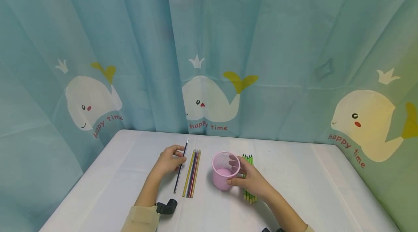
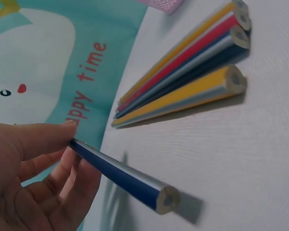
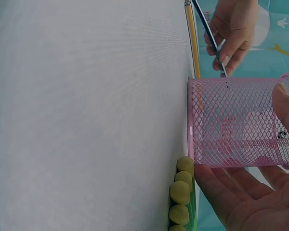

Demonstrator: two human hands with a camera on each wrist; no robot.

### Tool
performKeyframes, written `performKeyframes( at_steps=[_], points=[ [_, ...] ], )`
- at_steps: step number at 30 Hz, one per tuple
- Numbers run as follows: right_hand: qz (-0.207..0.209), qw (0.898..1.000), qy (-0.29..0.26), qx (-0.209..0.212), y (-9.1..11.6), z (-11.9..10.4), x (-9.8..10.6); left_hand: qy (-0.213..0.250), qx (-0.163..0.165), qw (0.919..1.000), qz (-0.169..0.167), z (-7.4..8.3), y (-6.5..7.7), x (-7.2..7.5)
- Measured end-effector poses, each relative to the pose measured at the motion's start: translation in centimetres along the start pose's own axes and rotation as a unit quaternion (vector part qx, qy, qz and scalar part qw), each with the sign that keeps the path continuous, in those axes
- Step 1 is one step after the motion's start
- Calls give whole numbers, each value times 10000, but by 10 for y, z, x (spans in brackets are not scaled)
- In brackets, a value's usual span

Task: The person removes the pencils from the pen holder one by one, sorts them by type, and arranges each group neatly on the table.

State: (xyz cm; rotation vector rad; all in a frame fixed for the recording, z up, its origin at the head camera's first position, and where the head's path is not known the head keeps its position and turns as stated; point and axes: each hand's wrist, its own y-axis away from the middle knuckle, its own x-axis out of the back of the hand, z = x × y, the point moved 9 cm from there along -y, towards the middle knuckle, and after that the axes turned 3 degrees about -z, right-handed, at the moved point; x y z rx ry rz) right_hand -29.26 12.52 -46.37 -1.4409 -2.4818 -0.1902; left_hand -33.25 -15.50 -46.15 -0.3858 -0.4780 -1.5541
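Observation:
My left hand pinches a blue-and-silver striped pencil between thumb and fingers. The pencil is tilted, and its blunt end faces the camera in the left wrist view. Just right of it, several striped pencils in yellow, red and blue lie side by side on the table. A pink mesh pencil cup stands roughly upright, its mouth facing up, with nothing visible inside. My right hand grips this cup from its right side, thumb in front and fingers behind. Beneath that hand lie several green pencils, partly hidden.
The white table extends to both sides and toward the front. Behind it hangs a blue-green curtain printed with whales. A black wrist camera sits on my left wrist.

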Motion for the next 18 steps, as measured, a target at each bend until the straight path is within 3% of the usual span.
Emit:
performKeyframes(
  at_steps=[8, 18],
  points=[
    [-30, 9999, -47, 89, 0, -2, 0, -226, 119, 9996, -132, -5, 3, -9],
    [-25, 9999, -130, 66, 1, 1, -1, -104, 63, 9993, -364, -7, 5, -18]
  ],
)
